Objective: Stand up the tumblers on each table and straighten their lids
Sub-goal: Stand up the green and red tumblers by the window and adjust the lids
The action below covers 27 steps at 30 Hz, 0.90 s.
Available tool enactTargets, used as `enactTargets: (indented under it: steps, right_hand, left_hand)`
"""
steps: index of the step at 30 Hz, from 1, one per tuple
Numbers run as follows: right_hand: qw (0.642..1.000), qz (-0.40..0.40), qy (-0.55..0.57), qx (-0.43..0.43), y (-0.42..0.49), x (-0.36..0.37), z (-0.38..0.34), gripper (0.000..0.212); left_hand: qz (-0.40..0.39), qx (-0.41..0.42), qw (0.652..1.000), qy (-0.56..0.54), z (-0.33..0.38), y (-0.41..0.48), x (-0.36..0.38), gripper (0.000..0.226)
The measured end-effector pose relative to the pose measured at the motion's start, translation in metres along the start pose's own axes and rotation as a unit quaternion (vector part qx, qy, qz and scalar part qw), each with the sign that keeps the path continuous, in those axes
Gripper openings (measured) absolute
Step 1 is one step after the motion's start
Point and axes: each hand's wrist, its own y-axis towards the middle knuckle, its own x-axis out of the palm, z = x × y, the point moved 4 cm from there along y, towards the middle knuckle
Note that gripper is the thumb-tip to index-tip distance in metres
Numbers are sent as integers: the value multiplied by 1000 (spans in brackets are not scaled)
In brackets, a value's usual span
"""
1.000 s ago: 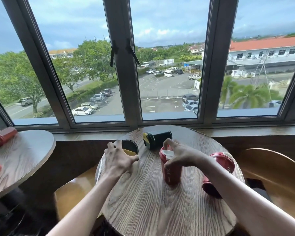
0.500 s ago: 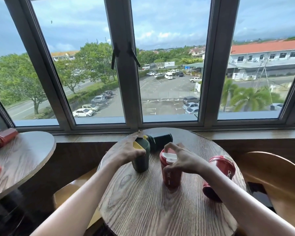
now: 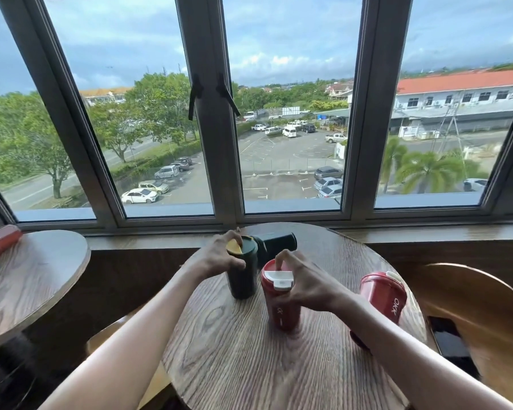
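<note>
On the round wooden table (image 3: pixel 249 365) a dark green tumbler (image 3: pixel 242 279) with a yellow lid tab stands upright, and my left hand (image 3: pixel 216 257) grips its top. A red tumbler (image 3: pixel 280 303) with a white flip lid stands upright beside it; my right hand (image 3: pixel 304 281) holds its lid rim. Behind them a second dark green tumbler (image 3: pixel 276 244) lies on its side. At the right edge another red tumbler (image 3: pixel 382 300) leans tilted, its base partly hidden behind my right forearm.
A second round table (image 3: pixel 27 288) at the left carries a red tumbler (image 3: pixel 0 241) lying on its side and a red object cut off by the frame edge. A curved wooden chair back (image 3: pixel 480 315) stands at the right with a dark phone (image 3: pixel 447 338) on its seat. Windows rise behind the tables.
My left hand has lifted the green tumbler from lying on its side to upright and stays on its top. My right hand has kept hold of the red tumbler's lid.
</note>
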Motion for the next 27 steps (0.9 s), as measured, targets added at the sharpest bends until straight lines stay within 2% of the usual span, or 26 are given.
enactTargets:
  steps: [3,10,12,14,16,18,20,24,27]
  right_hand:
    - [1000,-15,20,-17,6,12,-14,62]
    - [997,-61,12,-40,17,25,-32,65]
    - [993,-115,14,-30,18,19,-31,65]
    - [989,-146,31,-21,27,9,-29,55]
    - [995,-72,69,-26,48,-8,-28,38]
    - [996,26,76,-38,73,-24,-32,20]
    - [997,35,12,-70,99,-29,-44,27]
    - [985,-142,-57,-83,144,-9,-65,62]
    - [961,-261,-67,-58,161,6,-69,72]
  left_hand:
    - [-15,17,999,-45,1,4,-5,37]
    - [-15,53,997,-55,-10,4,-8,43]
    - [31,74,997,-17,-12,-4,-10,48]
    - [104,84,991,-10,-14,-17,-11,44]
    - [157,87,983,-40,-12,-35,-8,33]
    - [176,122,975,-51,-7,-54,-2,32]
    - [169,150,973,-48,-1,-70,5,37]
    - [119,175,974,-79,-3,-77,24,67]
    - [100,172,978,-56,-9,-78,42,67]
